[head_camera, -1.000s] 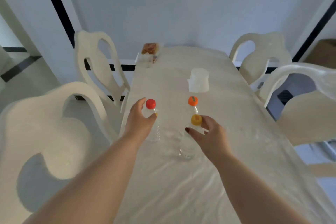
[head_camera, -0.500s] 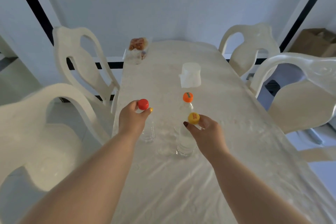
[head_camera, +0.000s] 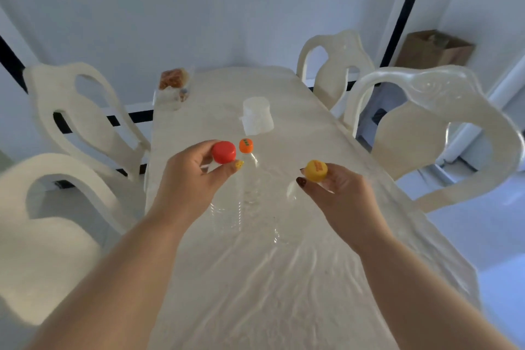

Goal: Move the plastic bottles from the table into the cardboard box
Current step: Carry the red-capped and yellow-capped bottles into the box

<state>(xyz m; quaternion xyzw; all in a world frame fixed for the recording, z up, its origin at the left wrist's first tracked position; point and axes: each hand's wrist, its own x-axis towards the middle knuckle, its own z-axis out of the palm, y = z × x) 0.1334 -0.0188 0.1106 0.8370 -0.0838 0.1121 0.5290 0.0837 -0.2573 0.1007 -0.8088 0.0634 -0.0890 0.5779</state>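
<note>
A person's left hand pinches a clear red-capped plastic bottle by its neck; the right hand likewise grips a yellow-capped one, probably for carrying to the brown cardboard box far right.

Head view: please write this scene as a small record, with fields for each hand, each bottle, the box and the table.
left hand: grips the red-capped bottle by its neck
right hand: grips the yellow-capped bottle by its neck
orange-capped bottle: upright on the table, between the hands, not held
cardboard box: on the floor by the far wall, right, open
table: covered with a clear wrinkled sheet
white container: beyond the bottles
</note>
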